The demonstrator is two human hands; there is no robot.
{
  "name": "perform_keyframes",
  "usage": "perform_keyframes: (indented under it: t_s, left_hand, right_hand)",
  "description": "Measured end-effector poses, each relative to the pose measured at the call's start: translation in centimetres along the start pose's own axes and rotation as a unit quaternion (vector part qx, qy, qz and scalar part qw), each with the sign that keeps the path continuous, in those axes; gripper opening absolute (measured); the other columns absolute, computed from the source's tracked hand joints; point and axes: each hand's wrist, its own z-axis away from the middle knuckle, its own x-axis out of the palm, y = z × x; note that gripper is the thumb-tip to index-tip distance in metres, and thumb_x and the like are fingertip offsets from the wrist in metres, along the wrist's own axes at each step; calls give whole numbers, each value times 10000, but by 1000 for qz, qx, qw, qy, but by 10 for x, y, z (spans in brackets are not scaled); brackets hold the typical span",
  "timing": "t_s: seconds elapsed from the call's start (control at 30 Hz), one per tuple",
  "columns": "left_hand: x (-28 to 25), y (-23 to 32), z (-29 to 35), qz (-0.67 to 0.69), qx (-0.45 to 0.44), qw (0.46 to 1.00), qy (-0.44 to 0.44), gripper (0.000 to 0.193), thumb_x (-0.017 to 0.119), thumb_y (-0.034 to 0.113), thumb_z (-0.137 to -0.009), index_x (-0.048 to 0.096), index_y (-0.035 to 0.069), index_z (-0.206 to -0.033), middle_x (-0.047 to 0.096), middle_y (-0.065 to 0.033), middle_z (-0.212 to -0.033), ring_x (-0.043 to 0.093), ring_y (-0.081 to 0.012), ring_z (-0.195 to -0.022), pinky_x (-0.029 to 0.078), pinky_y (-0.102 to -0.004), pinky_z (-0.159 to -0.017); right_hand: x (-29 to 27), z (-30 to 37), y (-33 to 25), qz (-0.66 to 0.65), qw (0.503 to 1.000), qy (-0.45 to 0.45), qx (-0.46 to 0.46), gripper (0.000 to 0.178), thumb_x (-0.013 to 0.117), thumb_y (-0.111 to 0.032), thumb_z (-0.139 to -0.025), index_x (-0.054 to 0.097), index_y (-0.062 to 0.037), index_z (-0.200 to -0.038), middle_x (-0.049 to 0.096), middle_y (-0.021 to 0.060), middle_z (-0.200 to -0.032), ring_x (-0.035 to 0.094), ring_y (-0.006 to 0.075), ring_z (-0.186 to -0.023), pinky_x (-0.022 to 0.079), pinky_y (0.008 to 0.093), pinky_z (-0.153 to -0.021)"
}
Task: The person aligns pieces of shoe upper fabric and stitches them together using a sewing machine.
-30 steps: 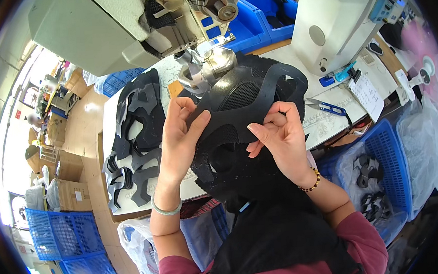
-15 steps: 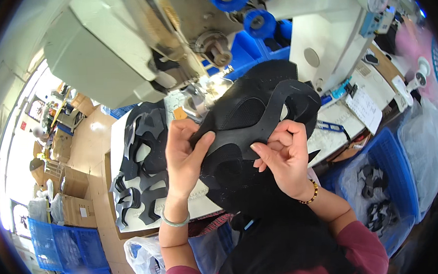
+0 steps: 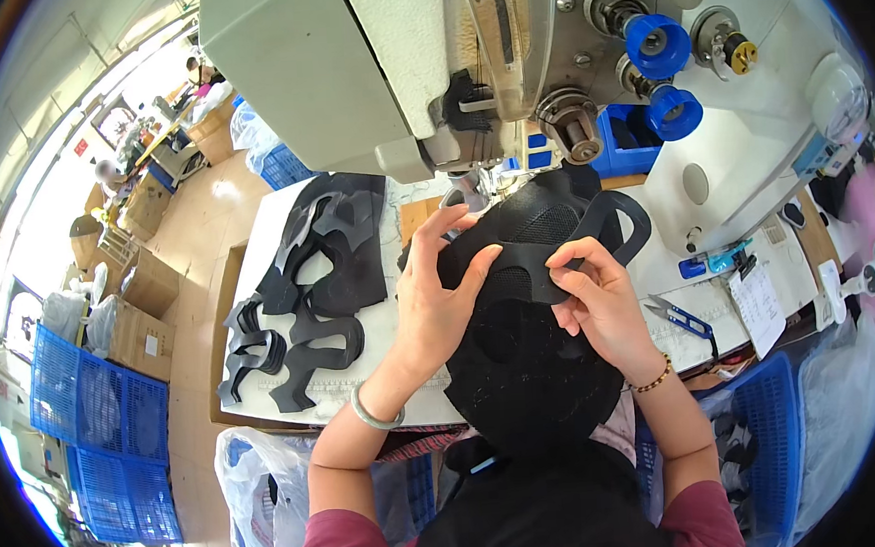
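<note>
A black shoe upper piece [image 3: 532,268] with mesh panels lies across the bed of a sewing machine [image 3: 516,158], close to its needle area. My left hand [image 3: 434,299] rests on the left part of the piece, thumb and fingers spread apart. My right hand [image 3: 599,299] pinches the overlay strip between thumb and forefinger, its other fingers curled. A curved loop of the strip [image 3: 635,223] stands out to the right. Black material [image 3: 534,378] hangs from the piece toward my lap.
Stacks of black cut pieces [image 3: 331,250] lie on the white table at left. Blue-handled snips [image 3: 683,317] and a paper sheet [image 3: 757,306] lie at right. Blue crates [image 3: 766,404] stand beside the table, and a plastic bag [image 3: 280,484] hangs at its front left.
My view has shifted, so the machine sits farther right. The piece now lies lower and flatter at the machine. My left hand has loosened from its pinch and spread; the right still pinches.
</note>
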Motion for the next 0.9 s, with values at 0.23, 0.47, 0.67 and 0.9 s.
perform_keyframes:
  t_s: [0.23,0.47,0.67,0.9]
  left_hand:
    - [-10,18,-14,-45,45,998,-18,199,715,56,-781,634,45,-963,625,-81,-927,637,-238,-829,504,-318,-703]
    - [-5,22,-32,-53,19,998,-16,110,704,62,-785,619,16,-839,598,-116,-894,616,-287,-734,508,-346,-654]
    - [8,18,-22,-84,55,995,7,130,702,55,-789,617,26,-884,556,-136,-980,610,-270,-729,506,-347,-624]
    - [11,11,-19,-102,77,992,5,172,713,38,-774,626,29,-922,532,-125,-1030,588,-226,-718,495,-332,-597]
  right_hand:
    - [5,-4,-29,-10,997,-21,69,69,543,-66,-913,517,-37,-970,544,33,-751,531,94,-471,386,186,-407]
    - [8,-22,-40,-54,997,17,53,99,574,-55,-859,487,-75,-902,488,-10,-666,416,65,-413,288,190,-368]
    - [-4,-31,-28,-31,999,-6,11,110,571,-33,-850,479,-84,-882,474,-22,-668,360,23,-419,294,167,-378]
    - [-8,-35,-24,-10,1000,7,14,143,587,-14,-835,469,-86,-873,471,-25,-731,377,3,-474,324,152,-378]
